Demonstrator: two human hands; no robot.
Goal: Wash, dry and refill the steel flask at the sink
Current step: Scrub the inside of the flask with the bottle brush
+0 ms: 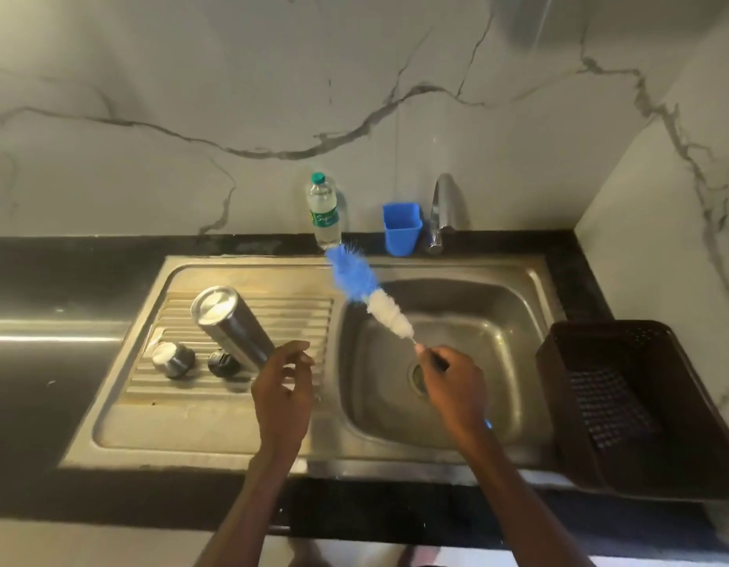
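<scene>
The steel flask [232,325] stands upside down on the ribbed drainboard [297,317], base up. Two caps lie in front of it: a steel-and-white one [172,358] and a dark one [223,363]. My left hand [282,396] hovers just right of the flask's lower end with loosely curled fingers, holding nothing. Over the sink basin [477,321], my right hand [453,382] grips the handle of a bottle brush [365,289]. Its blue-and-white bristles point up and left toward the back rim.
A plastic water bottle [324,210] with a green cap, a blue cup [401,227] and the steel tap [442,210] stand along the back ledge. A dark plastic basket [559,403] sits on the black counter right of the sink. The drain [416,376] shows beside my right hand.
</scene>
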